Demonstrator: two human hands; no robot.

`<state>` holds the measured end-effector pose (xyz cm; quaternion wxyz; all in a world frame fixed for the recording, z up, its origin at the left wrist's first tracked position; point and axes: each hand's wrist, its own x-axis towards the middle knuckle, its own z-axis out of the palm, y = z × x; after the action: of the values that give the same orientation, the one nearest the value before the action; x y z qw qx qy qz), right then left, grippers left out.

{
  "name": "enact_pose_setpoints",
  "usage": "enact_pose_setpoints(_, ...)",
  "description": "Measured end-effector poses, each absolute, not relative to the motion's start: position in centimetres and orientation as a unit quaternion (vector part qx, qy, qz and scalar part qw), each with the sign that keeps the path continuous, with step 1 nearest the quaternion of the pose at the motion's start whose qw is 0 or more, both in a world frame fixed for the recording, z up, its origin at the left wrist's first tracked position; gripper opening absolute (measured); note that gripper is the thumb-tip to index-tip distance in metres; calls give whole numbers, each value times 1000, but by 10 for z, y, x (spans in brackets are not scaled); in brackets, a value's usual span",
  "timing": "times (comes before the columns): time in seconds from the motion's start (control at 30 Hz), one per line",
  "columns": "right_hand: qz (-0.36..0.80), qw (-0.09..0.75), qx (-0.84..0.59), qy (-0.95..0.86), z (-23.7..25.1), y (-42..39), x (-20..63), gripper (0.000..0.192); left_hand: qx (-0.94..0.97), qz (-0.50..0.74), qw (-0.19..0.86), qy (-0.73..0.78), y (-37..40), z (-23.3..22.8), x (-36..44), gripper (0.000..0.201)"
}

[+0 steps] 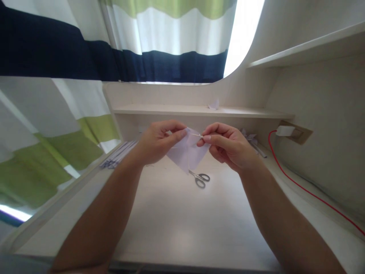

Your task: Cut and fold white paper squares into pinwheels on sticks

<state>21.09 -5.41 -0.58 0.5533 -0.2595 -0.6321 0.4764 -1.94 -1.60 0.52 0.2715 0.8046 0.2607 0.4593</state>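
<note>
A folded piece of white paper [182,152] is held up over the desk, its lower corner pointing down. My left hand [158,140] pinches its upper edge between thumb and fingers. At the paper's right side, my right hand [228,146] is closed with thumb against forefinger on a thin white strand [196,134]. This strand runs across the front of the paper; whether it is string or a narrow strip I cannot tell. Just below the paper lies a pair of scissors [200,179] with dark handles, its blades partly hidden behind the paper's tip.
Several thin rolled paper sticks [119,154] lie at the desk's left. More paper pieces [251,139] are behind my right hand. One folded paper [213,104] rests on the back shelf [171,109]. A red cable [293,182] runs from a white charger [285,131] along the right wall.
</note>
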Motion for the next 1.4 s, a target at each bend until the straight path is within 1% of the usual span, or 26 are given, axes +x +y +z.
enact_pose_setpoints(0.13, 442, 552, -258, -658, -3, -59, 215, 9, 811, 446, 283, 252, -24, 9, -21, 21)
enact_pose_setpoints(0.33, 388, 568, -265, -676, 5, -78, 214, 10, 828, 441, 266, 222, -41, 16, -22, 27)
enact_pose_setpoints(0.6, 372, 582, -271, -670, 7, -85, 212, 7, 849, 444, 207, 200, -51, 21, -23, 17)
enact_pose_setpoints(0.8, 347, 582, -279, -681, 9, -88, 208, 7, 850, 436, 208, 211, -52, 21, -23, 19)
enact_pose_setpoints(1.0, 326, 588, -297, -678, 8, -87, 207, 5, 851, 429, 223, 204, -52, 21, -23, 16)
enact_pose_setpoints(1.2, 315, 585, -317, -676, 10, -91, 205, 8, 849, 439, 217, 197, -52, 21, -22, 15)
enact_pose_setpoints(1.4, 306, 587, -305, -685, 10, -92, 204, 8, 846, 440, 212, 214, -54, 21, -22, 13)
